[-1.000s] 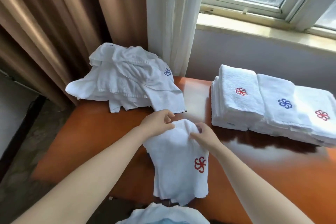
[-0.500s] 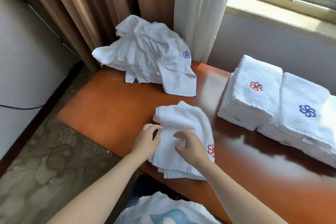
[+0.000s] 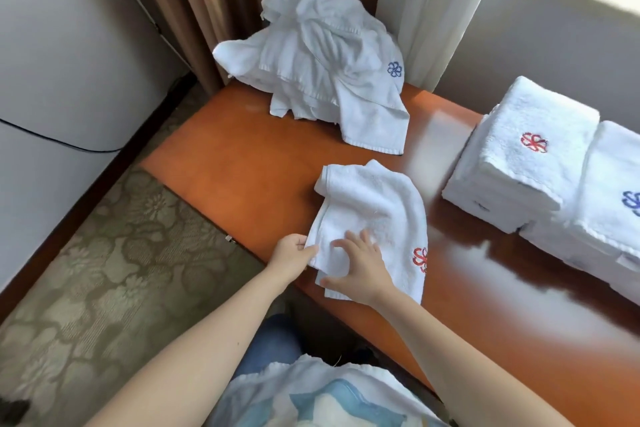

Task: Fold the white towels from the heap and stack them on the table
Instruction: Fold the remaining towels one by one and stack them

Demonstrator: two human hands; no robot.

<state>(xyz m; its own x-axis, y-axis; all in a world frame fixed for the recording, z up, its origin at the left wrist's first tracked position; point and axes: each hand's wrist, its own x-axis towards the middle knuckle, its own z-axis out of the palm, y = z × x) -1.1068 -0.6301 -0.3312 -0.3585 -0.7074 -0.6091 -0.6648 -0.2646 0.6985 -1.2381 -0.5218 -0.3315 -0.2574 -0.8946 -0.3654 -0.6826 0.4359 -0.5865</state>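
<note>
A white towel (image 3: 374, 215) with a red flower emblem lies partly folded near the front edge of the orange-brown table (image 3: 242, 166). My left hand (image 3: 291, 253) pinches the towel's near left edge. My right hand (image 3: 360, 267) lies flat on the towel with fingers spread, pressing it down. The heap of unfolded white towels (image 3: 318, 62) sits at the table's far left corner, one showing a blue emblem. Folded towels are stacked (image 3: 519, 156) at the right, with red and blue emblems on top.
Brown curtains (image 3: 214, 0) and a white sheer curtain (image 3: 433, 3) hang behind the heap. Patterned carpet (image 3: 114, 270) lies left of the table, by a white wall with a black cable. The wall under the window stands behind the stacks.
The towel has been laid down on the table and folded shorter. My hands moved from its far edge to its near end; my right hand now lies flat on it.
</note>
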